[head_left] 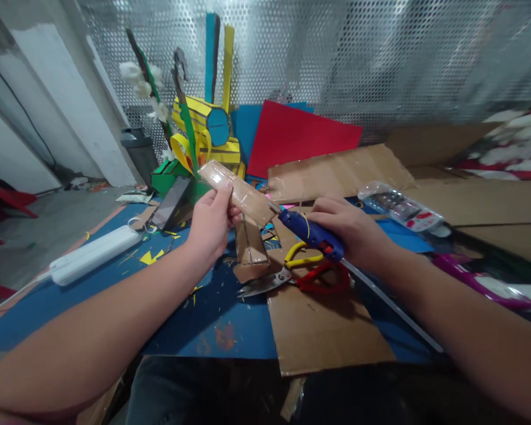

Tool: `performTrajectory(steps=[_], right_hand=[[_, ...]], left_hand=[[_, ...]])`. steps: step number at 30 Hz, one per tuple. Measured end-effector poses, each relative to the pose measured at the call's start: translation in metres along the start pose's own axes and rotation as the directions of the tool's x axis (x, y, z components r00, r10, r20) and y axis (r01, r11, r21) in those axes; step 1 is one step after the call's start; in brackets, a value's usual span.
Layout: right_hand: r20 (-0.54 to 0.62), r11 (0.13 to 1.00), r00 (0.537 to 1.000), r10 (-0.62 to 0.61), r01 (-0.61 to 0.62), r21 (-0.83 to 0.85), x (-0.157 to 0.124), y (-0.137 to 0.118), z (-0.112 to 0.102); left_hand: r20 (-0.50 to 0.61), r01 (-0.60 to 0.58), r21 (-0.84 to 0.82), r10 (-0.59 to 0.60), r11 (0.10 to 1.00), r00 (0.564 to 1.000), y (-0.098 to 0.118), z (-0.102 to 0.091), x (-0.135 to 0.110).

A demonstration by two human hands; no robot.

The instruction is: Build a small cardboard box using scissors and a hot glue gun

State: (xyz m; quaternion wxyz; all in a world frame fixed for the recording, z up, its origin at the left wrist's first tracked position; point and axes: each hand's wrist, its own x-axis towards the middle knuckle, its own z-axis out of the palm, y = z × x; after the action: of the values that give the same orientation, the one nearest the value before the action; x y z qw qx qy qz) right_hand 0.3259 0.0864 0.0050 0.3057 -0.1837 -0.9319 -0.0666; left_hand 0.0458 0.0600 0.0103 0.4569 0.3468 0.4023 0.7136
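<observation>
My left hand (216, 218) pinches a narrow strip of brown cardboard (252, 203), shiny with clear tape, and holds it tilted above the table. In my right hand (345, 227) is a blue hot glue gun (307, 231), with a long glue stick (393, 304) sticking out of its back. The gun's nozzle is at the strip's right end; whether they touch I cannot tell. Below the strip is a folded cardboard piece (251, 242). Scissors (274, 280) with yellow and red handles lie beneath the glue gun, partly over a flat cardboard sheet (327, 330).
A white power strip (95, 257) lies on the blue table (172, 336) at left. Yellow-striped paper models (219, 127) and a red sheet (296, 136) stand at the back. Cardboard (336, 171), a clear plastic pack (402, 206) and a purple object (482, 283) are on the right.
</observation>
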Motion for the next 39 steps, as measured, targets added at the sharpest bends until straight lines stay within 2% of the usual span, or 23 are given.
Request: performTrajectory(steps=[3, 6, 9, 10, 11, 13, 14, 15, 18, 23, 29, 35, 39], right_hand=[[0.038, 0.999, 0.999, -0.004, 0.006, -0.049, 0.002, -0.003, -0.009], [0.040, 0.993, 0.996, 0.080, -0.077, -0.090, 0.000, 0.003, -0.012], [-0.090, 0.971, 0.968, 0.236, -0.237, -0.001, -0.004, 0.011, -0.007], [-0.149, 0.952, 0.941, 0.305, -0.296, 0.081, -0.006, 0.013, -0.004], [-0.202, 0.908, 0.889, 0.412, -0.380, 0.179, -0.008, 0.013, 0.000], [-0.200, 0.790, 0.792, 0.577, -0.478, 0.384, -0.011, 0.010, 0.008], [-0.179, 0.732, 0.759, 0.626, -0.493, 0.472, -0.012, 0.007, 0.012], [-0.147, 0.684, 0.745, 0.650, -0.490, 0.540, -0.013, 0.004, 0.015], [-0.099, 0.632, 0.756, 0.647, -0.460, 0.624, -0.013, -0.008, 0.018], [-0.167, 0.732, 0.806, 0.568, -0.403, 0.549, -0.011, -0.015, 0.017], [-0.209, 0.719, 0.762, 0.613, -0.429, 0.546, -0.018, -0.007, 0.019], [-0.188, 0.735, 0.785, 0.591, -0.428, 0.526, -0.020, -0.005, 0.019], [-0.229, 0.762, 0.783, 0.579, -0.419, 0.494, -0.020, -0.003, 0.021]], left_hand=[[0.018, -0.031, 0.005, 0.031, 1.000, 0.999, -0.003, -0.004, 0.005], [0.022, -0.079, 0.002, 0.079, 0.997, 0.997, -0.004, -0.007, 0.010], [0.023, -0.125, -0.024, 0.126, 0.992, 0.992, -0.003, -0.007, 0.011], [0.019, -0.130, -0.030, 0.131, 0.991, 0.991, -0.003, -0.006, 0.011], [0.011, -0.130, -0.037, 0.130, 0.991, 0.991, -0.002, -0.005, 0.010], [-0.008, -0.117, -0.057, 0.116, 0.991, 0.993, -0.004, -0.004, 0.009], [-0.015, -0.110, -0.073, 0.110, 0.991, 0.994, -0.005, -0.003, 0.009], [-0.019, -0.107, -0.089, 0.106, 0.990, 0.994, -0.007, -0.003, 0.008], [-0.002, -0.113, -0.125, 0.114, 0.986, 0.994, -0.012, -0.003, 0.006], [0.047, -0.134, -0.131, 0.141, 0.982, 0.989, -0.016, -0.004, -0.001], [0.028, -0.175, -0.125, 0.179, 0.977, 0.983, -0.018, -0.003, -0.003], [0.040, -0.173, -0.127, 0.179, 0.977, 0.983, -0.018, -0.003, -0.004], [0.037, -0.188, -0.136, 0.195, 0.973, 0.980, -0.017, -0.003, -0.003]])
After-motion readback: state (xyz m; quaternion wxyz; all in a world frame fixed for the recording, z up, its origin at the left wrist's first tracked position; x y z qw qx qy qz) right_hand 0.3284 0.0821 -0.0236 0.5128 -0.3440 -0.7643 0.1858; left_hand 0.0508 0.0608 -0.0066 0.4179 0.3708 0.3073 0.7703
